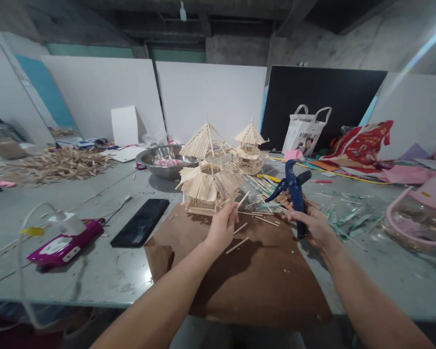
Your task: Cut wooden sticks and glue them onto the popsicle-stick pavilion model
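My left hand pinches a short thin wooden stick close to the front right of a two-tiered stick pavilion model. The model, with pointed and flared stick roofs, stands upright at the back of a brown board. My right hand is wrapped round a blue hand tool with a hooked top and a side lever, held up over the board's right edge. Loose wooden sticks lie on the board between my hands.
Behind is a second pavilion model and a metal bowl. A black phone and a purple power strip lie left. Right are plastic wrappers, a pink-rimmed clear container and a white bag. Wood pieces are heaped far left.
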